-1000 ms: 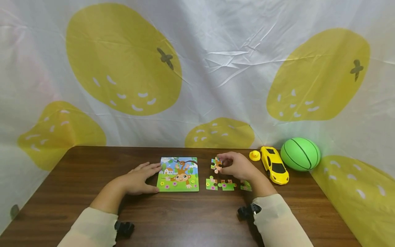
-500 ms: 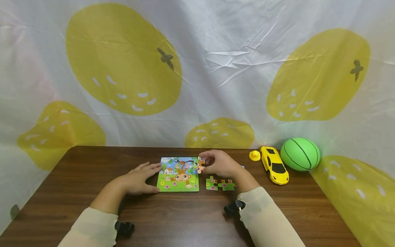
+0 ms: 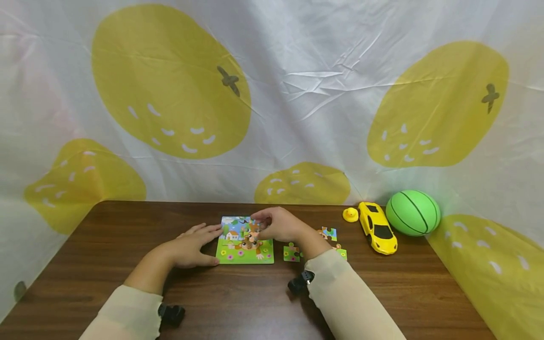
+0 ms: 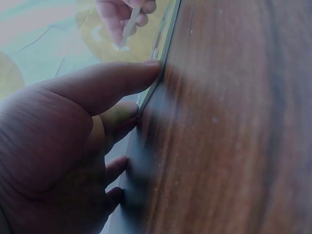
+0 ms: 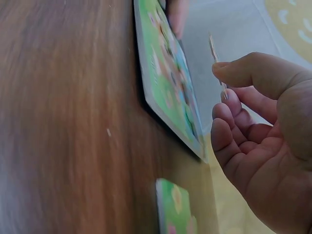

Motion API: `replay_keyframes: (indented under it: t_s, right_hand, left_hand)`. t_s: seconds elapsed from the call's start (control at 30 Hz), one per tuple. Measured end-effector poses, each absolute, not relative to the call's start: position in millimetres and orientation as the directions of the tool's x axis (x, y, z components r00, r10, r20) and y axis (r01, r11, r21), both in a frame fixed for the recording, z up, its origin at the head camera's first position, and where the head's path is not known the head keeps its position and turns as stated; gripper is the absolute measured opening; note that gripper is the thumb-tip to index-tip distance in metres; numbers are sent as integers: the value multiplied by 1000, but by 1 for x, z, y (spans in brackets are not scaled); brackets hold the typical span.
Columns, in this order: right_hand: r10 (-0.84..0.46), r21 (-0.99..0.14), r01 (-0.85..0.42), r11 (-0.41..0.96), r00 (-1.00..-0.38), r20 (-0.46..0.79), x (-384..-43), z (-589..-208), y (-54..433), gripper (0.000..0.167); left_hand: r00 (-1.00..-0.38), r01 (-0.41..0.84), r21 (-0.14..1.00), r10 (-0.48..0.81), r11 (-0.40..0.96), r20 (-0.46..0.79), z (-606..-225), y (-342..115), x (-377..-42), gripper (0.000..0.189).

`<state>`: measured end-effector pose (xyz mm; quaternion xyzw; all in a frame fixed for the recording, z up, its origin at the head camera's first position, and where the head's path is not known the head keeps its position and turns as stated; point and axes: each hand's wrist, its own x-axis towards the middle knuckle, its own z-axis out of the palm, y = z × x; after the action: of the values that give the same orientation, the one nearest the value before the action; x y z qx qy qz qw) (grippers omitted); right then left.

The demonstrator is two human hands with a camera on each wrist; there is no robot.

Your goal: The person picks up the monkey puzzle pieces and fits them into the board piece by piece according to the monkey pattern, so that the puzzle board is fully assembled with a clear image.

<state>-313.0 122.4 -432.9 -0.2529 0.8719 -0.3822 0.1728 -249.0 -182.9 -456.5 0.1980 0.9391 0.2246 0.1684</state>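
Note:
A square monkey puzzle board [image 3: 231, 255] lies flat on the table. My left hand [image 3: 191, 245] rests beside its left edge, thumb and fingers fairly straight and touching the rim. Over the board's right part, my right hand [image 3: 280, 225] pinches a puzzle piece [image 5: 213, 51] between thumb and fingers. In the right wrist view this piece is held up edge-on, apart from the board. To the right of the board lie loose puzzle pieces, among them a green flowered piece [image 3: 291, 253] and a blue-topped piece [image 3: 330, 233]; my right forearm partly hides them.
At the back right are a small yellow rubber duck [image 3: 350, 215], a yellow toy car [image 3: 378, 229] and a green ball [image 3: 413, 213]. A white curtain [image 3: 306, 94] with yellow fruit prints stands behind the brown wooden table [image 3: 238, 302].
My right hand has carried the pinched puzzle piece leftward, from above the loose pieces to over the board. The loose pieces at the right show more now. My left hand has stayed put.

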Motion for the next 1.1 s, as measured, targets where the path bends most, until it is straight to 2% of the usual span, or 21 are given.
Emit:
replay_keyframes:
  t_s: [0.57, 1.1]
  right_hand:
    - [-569, -668, -320, 672, -800, -189, -317, -445, 101, 55]
    - [-546, -666, -276, 693, -805, -235, -317, -441, 95, 53]
  left_hand:
    - [-863, 301, 498, 454, 813, -221, -458, -184, -249, 93]
    - [-863, 298, 498, 453, 814, -224, -455, -183, -248, 92]
